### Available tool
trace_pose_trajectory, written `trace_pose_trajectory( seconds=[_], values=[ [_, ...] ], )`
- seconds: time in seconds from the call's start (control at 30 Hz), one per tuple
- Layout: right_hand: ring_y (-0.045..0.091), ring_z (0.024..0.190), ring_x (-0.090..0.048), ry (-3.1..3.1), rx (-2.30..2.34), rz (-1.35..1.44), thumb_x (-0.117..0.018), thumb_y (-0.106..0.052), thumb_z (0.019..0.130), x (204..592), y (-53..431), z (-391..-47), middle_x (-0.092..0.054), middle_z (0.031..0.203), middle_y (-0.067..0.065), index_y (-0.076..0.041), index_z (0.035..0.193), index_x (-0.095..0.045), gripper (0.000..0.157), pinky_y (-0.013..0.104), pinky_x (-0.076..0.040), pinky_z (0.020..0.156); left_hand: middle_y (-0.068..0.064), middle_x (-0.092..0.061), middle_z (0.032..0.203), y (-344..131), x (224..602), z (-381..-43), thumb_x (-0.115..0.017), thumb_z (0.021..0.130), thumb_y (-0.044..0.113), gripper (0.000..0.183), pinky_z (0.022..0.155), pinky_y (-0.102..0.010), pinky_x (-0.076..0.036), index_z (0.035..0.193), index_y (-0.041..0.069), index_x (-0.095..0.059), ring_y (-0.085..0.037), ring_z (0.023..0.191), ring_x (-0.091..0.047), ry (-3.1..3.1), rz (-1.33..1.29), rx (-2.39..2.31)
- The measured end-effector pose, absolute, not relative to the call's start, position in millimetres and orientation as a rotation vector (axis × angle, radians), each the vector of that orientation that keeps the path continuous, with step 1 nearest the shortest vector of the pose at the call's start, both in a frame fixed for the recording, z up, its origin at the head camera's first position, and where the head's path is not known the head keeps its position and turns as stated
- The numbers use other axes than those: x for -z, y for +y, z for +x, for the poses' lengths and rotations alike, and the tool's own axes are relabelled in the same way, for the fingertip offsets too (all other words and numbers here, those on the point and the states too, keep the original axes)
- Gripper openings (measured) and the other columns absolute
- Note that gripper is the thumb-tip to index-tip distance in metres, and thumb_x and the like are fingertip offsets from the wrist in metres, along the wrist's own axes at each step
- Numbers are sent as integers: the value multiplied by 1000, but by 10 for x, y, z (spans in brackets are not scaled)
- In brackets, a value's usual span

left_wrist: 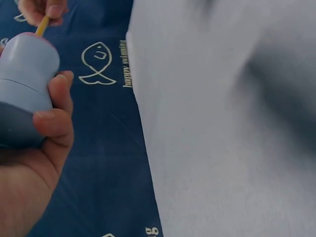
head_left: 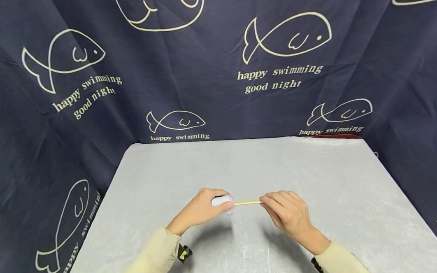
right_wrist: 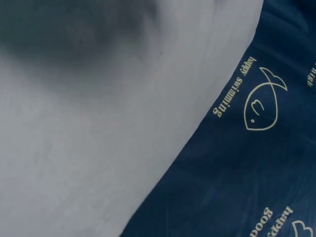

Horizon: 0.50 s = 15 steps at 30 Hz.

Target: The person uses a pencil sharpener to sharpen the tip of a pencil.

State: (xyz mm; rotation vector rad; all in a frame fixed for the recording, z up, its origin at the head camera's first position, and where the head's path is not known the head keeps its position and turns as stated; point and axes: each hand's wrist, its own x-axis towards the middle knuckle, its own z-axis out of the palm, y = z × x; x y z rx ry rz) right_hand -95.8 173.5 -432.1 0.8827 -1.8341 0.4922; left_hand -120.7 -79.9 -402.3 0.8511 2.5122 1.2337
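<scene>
My left hand (head_left: 198, 209) grips a rounded, pale blue pencil sharpener (head_left: 220, 201) with a pink rim, held on its side above the table. In the left wrist view, fingers curl round the body of the sharpener (left_wrist: 27, 71), which has a darker blue lower part. A yellow pencil (head_left: 247, 202) runs level from the sharpener's pink end to my right hand (head_left: 290, 213), which pinches its other end. The pencil's tip at the sharpener is hidden. The right wrist view shows neither the hand nor the pencil.
A table (head_left: 242, 164) covered with a pale grey cloth lies under both hands, which cast shadows on it. Dark blue curtains (head_left: 215, 70) with fish drawings and lettering hang behind it and at both sides. A dark red edge (head_left: 342, 136) shows at the back right corner.
</scene>
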Motion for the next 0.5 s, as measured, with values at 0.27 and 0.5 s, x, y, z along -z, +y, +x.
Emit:
trace_pose_trajectory(
  seconds=[0.27, 0.5],
  values=[
    [10, 48, -46, -1757, -557, 966, -56, -22, 96, 4227, 1643, -909, -60, 63, 0, -5, 70, -68, 34, 17, -33, 43, 7, -68, 78, -798, 4075, -1187, -63, 90, 25, 12, 64, -20, -47, 87, 17, -71, -3, 68, -55, 2383, 906, -1332],
    [-5, 47, -39, -2203, -910, 779, -72, -28, 84, 4132, 1685, -674, -58, 59, -14, -21, 70, -65, 17, 7, -29, 43, 5, -65, 76, -753, 4071, -1035, -67, 84, 20, 10, 59, -13, -46, 90, 12, -68, 0, 65, -53, 2546, 1171, -1307]
  ],
)
